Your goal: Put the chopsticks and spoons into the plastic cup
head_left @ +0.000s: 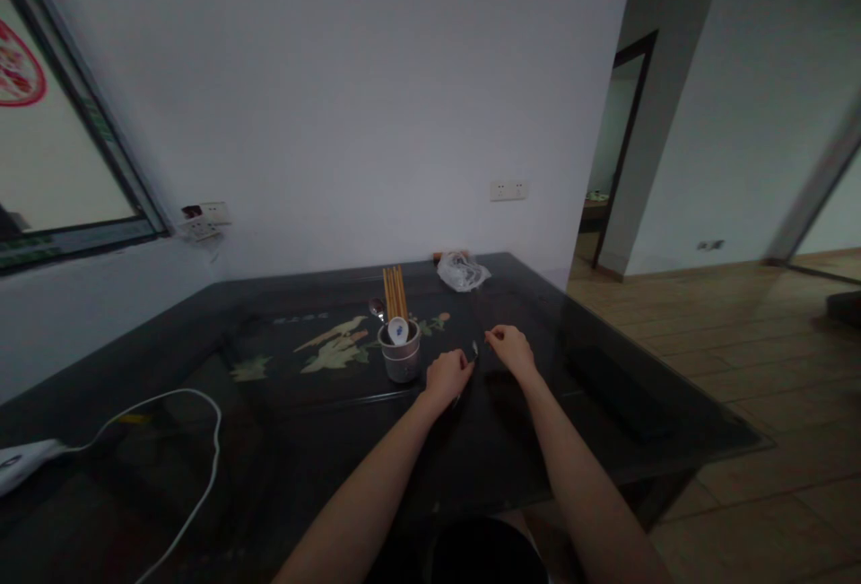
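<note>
My left hand (447, 378) is closed around a slim utensil with a shiny metal tip (474, 349); whether it is a fork or a spoon is too small to tell. Just to the right, my right hand (511, 349) has its fingers pinched together above the dark table, apart from the utensil. Anything between those fingers is too small to make out. Left of my left hand stands a grey cup (402, 361) upright. Several wooden chopsticks (395, 292), a white spoon (398, 330) and a metal spoon (377, 308) stick up out of it.
A crumpled clear plastic bag (463, 272) lies at the back of the glossy black table (302, 440). A white cable (216, 440) runs to a white device (27, 463) on the left. A dark flat object (619, 391) lies at right. The wall stands behind.
</note>
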`<state>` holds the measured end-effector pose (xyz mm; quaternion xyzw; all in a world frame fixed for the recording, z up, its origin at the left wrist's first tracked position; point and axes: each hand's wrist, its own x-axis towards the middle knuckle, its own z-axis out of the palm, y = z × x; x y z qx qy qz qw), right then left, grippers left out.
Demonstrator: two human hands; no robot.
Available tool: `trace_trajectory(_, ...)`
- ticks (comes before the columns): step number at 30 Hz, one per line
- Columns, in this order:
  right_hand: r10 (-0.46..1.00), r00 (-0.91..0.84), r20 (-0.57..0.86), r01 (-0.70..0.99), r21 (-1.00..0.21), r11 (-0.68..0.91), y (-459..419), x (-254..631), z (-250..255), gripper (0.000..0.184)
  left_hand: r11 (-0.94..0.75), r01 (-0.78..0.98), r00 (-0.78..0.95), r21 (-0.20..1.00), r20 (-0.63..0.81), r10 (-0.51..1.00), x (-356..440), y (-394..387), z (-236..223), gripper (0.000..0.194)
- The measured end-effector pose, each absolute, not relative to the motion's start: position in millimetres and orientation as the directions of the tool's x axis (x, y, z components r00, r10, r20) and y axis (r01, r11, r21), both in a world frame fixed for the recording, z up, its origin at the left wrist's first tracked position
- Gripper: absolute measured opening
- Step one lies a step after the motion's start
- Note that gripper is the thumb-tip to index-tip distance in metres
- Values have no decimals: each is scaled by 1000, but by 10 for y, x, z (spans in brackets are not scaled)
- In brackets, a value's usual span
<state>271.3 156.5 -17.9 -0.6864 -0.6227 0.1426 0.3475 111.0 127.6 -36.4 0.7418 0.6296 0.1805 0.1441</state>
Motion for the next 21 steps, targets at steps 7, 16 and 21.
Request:
trace_trajectory(7, 943, 191, 272, 716, -696, 56, 1549, 2737, -129, 24, -212, 795, 162, 569, 138, 977, 1080, 1290, -268, 24)
trace_trajectory(16, 930, 185, 318, 681, -724, 112, 1552, 2670, -102, 23, -392, 550, 241, 738, 309, 920, 976, 1153, 253, 30)
trace_trajectory(21, 937, 41, 347, 653, -719, 238, 1490, 2438, -153, 25, -413, 406, 174, 815, 375, 910, 508, 1069, 559, 27)
